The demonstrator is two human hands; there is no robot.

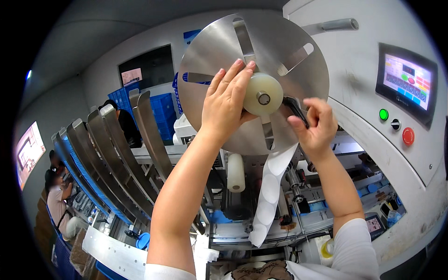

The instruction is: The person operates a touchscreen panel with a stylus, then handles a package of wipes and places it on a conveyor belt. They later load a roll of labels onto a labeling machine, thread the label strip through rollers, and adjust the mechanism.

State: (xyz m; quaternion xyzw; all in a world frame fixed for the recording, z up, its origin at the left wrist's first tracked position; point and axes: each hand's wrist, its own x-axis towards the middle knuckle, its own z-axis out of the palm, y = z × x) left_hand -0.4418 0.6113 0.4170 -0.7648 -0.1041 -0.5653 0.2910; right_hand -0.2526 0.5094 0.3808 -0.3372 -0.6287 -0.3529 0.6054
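A large round metal reel disc (210,51) with long slots stands upright before me. At its middle sits a pale plastic hub (252,88) around a metal shaft end (263,98). My left hand (226,100) lies against the disc beside the hub, fingers stretched out upward and the thumb partly hidden below the hub. A black clamp lever (296,111) sticks out from the hub's right side. My right hand (317,126) has its thumb and curled fingers around the lever's outer end. From under the disc hangs a strip of round white labels (268,198).
A pale roller (236,172) sits below the disc. Curved metal guides (151,133) stand on the left. On the right, a machine panel carries a touchscreen (406,84), a green button (383,114) and a red button (408,136). Blue crates (162,114) and seated people are farther back.
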